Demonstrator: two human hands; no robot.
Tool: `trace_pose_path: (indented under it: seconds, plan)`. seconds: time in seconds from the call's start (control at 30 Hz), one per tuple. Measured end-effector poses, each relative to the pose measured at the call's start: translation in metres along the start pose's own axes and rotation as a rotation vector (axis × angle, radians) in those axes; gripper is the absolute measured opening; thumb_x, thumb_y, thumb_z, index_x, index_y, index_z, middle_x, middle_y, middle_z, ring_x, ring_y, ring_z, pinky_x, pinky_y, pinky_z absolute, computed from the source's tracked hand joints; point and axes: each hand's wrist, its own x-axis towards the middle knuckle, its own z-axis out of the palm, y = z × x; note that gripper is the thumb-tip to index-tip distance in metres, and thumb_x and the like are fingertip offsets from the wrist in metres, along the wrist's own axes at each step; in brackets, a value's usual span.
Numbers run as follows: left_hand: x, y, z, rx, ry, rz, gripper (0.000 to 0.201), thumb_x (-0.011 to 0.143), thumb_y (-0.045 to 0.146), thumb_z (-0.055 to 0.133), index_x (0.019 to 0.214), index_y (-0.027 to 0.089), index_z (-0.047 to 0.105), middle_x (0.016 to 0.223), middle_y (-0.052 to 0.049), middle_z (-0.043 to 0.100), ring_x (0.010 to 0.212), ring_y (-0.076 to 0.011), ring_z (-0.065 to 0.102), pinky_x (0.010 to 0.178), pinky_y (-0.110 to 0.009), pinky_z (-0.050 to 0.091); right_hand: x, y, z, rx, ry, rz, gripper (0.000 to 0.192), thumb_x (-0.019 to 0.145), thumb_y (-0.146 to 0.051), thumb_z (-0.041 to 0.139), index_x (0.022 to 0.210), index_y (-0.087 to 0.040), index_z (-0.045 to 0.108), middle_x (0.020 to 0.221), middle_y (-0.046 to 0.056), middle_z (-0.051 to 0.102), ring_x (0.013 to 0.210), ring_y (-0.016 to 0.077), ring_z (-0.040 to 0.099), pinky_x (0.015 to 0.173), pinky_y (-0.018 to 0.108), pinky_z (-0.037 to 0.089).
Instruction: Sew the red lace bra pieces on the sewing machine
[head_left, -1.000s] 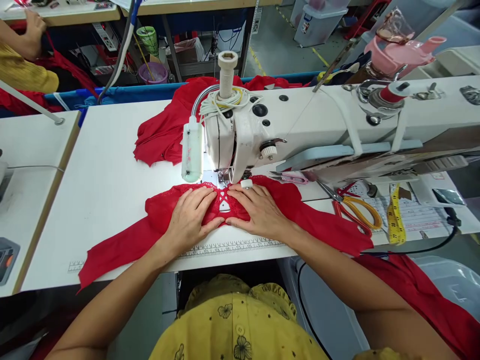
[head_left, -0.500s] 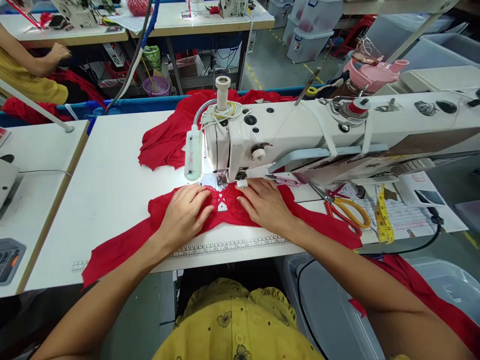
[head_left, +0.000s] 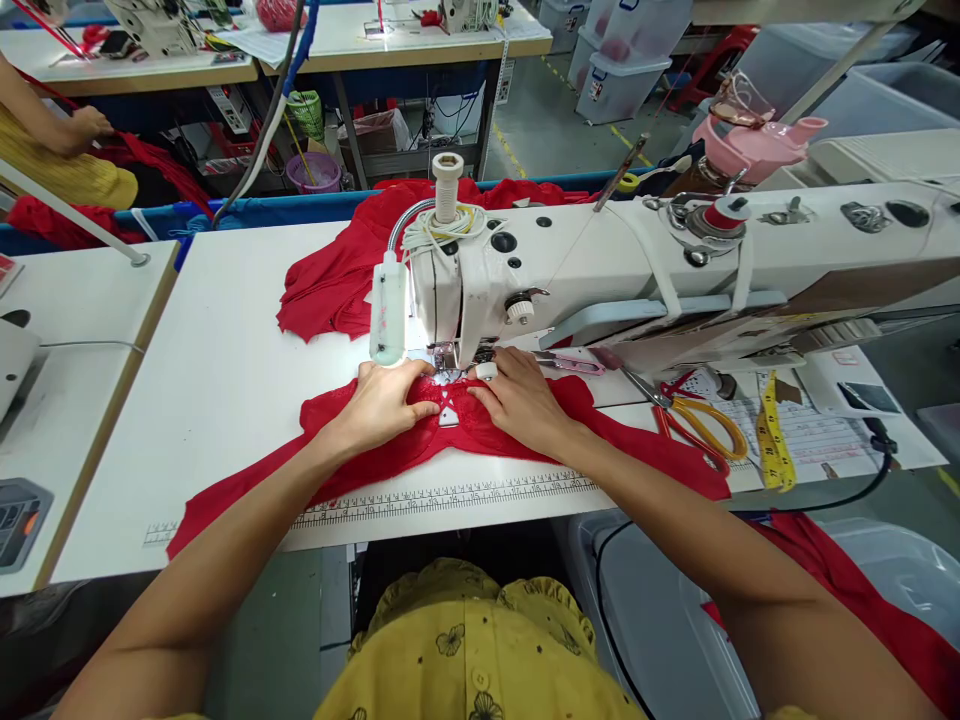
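Hidden: the needle sits behind the sewing machine head and lamp; I can't make it out.
Left hand: fingers curled, pressing the red fabric flat just before the presser foot.
Right hand: flat, fingers together, a white ring-like band showing.
Room: bare white tabletop to the left; scissors and tape measure crowd the right.
Fabric: lacy middle, smooth wings trailing over the tabletop's ruler edge.
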Motion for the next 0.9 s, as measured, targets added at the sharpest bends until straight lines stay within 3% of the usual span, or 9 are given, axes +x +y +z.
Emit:
trace_pose_path:
  seconds: [0.2, 0.33, 0.6, 0.9]
  plan:
    - [0.003, -0.003, -0.006, -0.435, -0.127, -0.056, 0.029, 0.082, 0.043, 0.072, 0.102, 0.023, 0.068, 0.097, 0.0, 0.07, 0.09, -0.0251, 0.063, 0.082, -0.037, 0.046, -0.001, -0.003, -0.011, 0.163, -0.002, 0.016, 0.012, 0.099, -0.023, 0.049, 0.09, -0.019, 0.057, 0.091, 0.009, 0.063, 0.093, 0.025, 0.056, 0.091, 0.04, 0.041]
    - [0.001, 0.001, -0.009, -0.598, -0.228, -0.012, 0.03, 0.082, 0.045, 0.068, 0.099, 0.021, 0.07, 0.091, -0.001, 0.07, 0.087, -0.0238, 0.063, 0.081, -0.035, 0.047, -0.002, -0.005, -0.015, 0.226, -0.027, 0.051, 0.014, 0.099, -0.025, 0.05, 0.087, -0.02, 0.054, 0.086, 0.006, 0.064, 0.086, 0.0232, 0.058, 0.09, 0.04, 0.041]
    - [-0.002, 0.001, -0.007, -0.643, -0.254, 0.036, 0.027, 0.087, 0.044, 0.063, 0.092, 0.019, 0.071, 0.09, -0.003, 0.07, 0.086, -0.0237, 0.063, 0.081, -0.035, 0.047, -0.005, -0.009, -0.015, 0.27, -0.026, 0.069, 0.019, 0.099, -0.028, 0.052, 0.082, -0.019, 0.054, 0.08, 0.004, 0.063, 0.079, 0.0203, 0.058, 0.084, 0.036, 0.041]
    - [-0.007, 0.001, -0.005, -0.632, -0.258, 0.0, 0.031, 0.084, 0.047, 0.064, 0.095, 0.019, 0.071, 0.087, -0.005, 0.068, 0.088, -0.0273, 0.063, 0.079, -0.037, 0.052, -0.007, -0.014, -0.017, 0.243, -0.044, 0.073, 0.016, 0.098, -0.026, 0.052, 0.102, -0.019, 0.066, 0.087, 0.006, 0.068, 0.089, 0.0225, 0.063, 0.088, 0.039, 0.043]
